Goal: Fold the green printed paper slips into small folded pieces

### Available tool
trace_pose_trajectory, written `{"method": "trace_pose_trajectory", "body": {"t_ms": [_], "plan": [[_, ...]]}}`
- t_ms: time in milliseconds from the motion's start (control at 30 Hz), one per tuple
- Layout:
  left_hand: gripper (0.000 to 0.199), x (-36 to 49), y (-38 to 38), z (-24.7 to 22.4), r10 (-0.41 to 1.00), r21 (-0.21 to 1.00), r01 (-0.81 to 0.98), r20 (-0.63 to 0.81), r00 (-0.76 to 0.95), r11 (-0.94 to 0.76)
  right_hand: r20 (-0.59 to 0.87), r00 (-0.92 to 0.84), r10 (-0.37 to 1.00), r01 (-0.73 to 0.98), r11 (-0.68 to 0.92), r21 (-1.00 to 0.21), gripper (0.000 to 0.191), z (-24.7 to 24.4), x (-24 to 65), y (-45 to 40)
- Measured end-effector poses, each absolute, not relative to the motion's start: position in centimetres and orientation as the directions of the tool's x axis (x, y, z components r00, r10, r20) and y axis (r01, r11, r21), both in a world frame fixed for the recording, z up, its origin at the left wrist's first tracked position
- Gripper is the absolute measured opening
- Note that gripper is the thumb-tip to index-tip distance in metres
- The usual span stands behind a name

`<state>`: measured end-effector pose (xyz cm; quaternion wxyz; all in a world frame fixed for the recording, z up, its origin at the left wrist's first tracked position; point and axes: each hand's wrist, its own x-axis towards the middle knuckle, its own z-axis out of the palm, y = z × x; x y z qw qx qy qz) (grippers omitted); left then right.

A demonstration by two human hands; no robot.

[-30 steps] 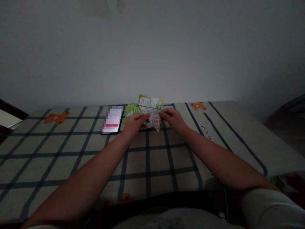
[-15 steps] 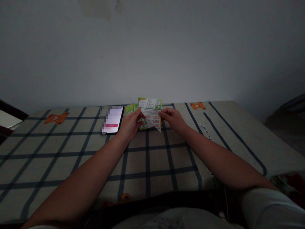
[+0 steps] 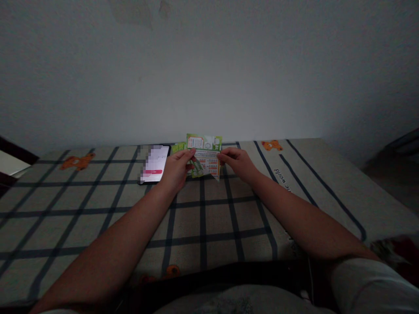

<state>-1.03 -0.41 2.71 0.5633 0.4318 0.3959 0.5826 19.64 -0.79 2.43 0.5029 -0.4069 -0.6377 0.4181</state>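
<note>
A thin printed green-and-white sheet [image 3: 204,153], with orange tables and small text, stands raised between my hands over the far part of the table. Its lower left part is folded or bent over, showing a green piece. My left hand [image 3: 176,168] pinches its left side between thumb and fingers. On the right edge, my right hand [image 3: 237,162] grips with thumb and forefinger. More green printed material [image 3: 178,147] shows behind my left hand; whether it joins the sheet I cannot tell. The lettering is too small to read.
A phone [image 3: 157,163] with a lit, partly blurred screen lies just left of my left hand. The checked tablecloth [image 3: 216,226] carries bear prints and lettering. A pale wall [image 3: 209,78] rises directly behind the table's far edge.
The sheet has shifted slightly left, and more of the green piece at its lower left shows. My left hand has moved a little left with it; my right hand has barely moved.
</note>
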Motion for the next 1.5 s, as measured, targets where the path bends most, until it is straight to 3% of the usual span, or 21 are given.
{"method": "trace_pose_trajectory", "body": {"t_ms": [200, 500, 667, 867, 933, 1100, 1300, 1500], "plan": [[0.028, -0.6, -1.0, 3.5, 0.998, 0.904, -0.424, 0.057, -0.024, -0.062, 0.337, -0.16, 0.928, 0.091, 0.354, -0.931, 0.028, 2.7, 19.5, -1.2], [0.029, -1.0, -0.6, 2.4, 0.959, 0.942, -0.205, 0.239, -0.15, -0.267, 0.406, -0.098, 0.909, 0.157, 0.417, -0.895, 0.019, 2.6, 19.7, -1.0], [0.028, -1.2, -1.0, 2.8, 0.947, 0.941, -0.114, 0.311, -0.08, -0.319, 0.459, -0.001, 0.888, 0.262, 0.444, -0.857, 0.02, 2.6, 19.9, -1.2], [0.024, -1.0, -1.6, 3.3, 0.967, 0.968, -0.069, 0.247, 0.061, -0.243, 0.42, 0.008, 0.908, 0.187, 0.411, -0.892, 0.025, 2.0, 20.1, -1.0], [0.019, -1.0, -1.4, 3.2, 0.959, 0.961, -0.049, 0.275, 0.067, -0.272, 0.399, -0.025, 0.917, 0.125, 0.398, -0.909, 0.029, 1.8, 20.1, -0.8], [0.031, -1.4, -0.4, 2.0, 0.937, 0.939, -0.015, 0.343, 0.069, -0.342, 0.423, -0.138, 0.896, -0.037, 0.422, -0.906, 0.035, 1.3, 20.3, -0.4], [0.04, -1.8, 0.0, 1.4, 0.875, 0.884, 0.014, 0.46, 0.15, -0.467, 0.466, -0.207, 0.86, -0.054, 0.466, -0.883, 0.03, 1.3, 20.7, -0.1], [0.03, -2.2, -0.4, 2.1, 0.799, 0.793, 0.125, 0.571, 0.186, -0.596, 0.463, -0.202, 0.863, -0.084, 0.456, -0.886, 0.03, 1.6, 20.9, 0.0]]}}
